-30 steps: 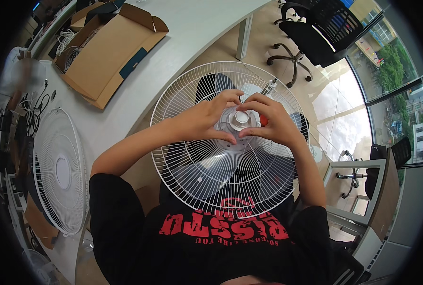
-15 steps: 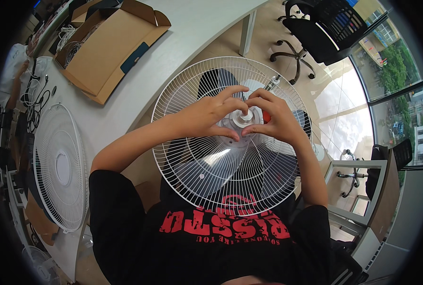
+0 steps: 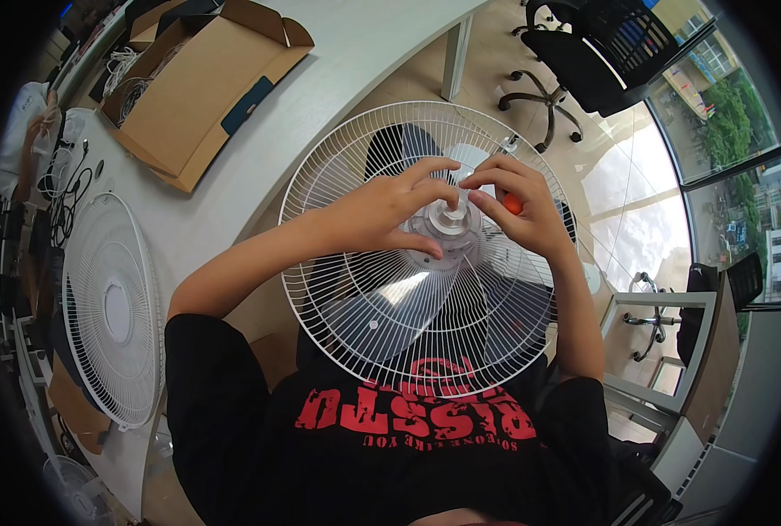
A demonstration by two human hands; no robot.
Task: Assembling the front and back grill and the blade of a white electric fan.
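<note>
Left grip (image 3: 404, 209) curves around hub (image 3: 453, 223) — shirt (image 3: 220, 394) bears red lettering (image 3: 426, 416).

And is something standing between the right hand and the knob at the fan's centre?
Nothing visible stands between the right hand and the knob; the left hand has a bent finger close by, at the knob's upper left. An orange piece shows inside the right hand's curl.

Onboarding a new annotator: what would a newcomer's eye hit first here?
The big round white wire fan guard, mid-picture, grey blades showing through it. Next, the left hand and right hand, curled around the pale hub near its centre, with a bright orange thing by the right palm. Then a second white guard at far left and an open cardboard box on the white table, upper left.
</note>
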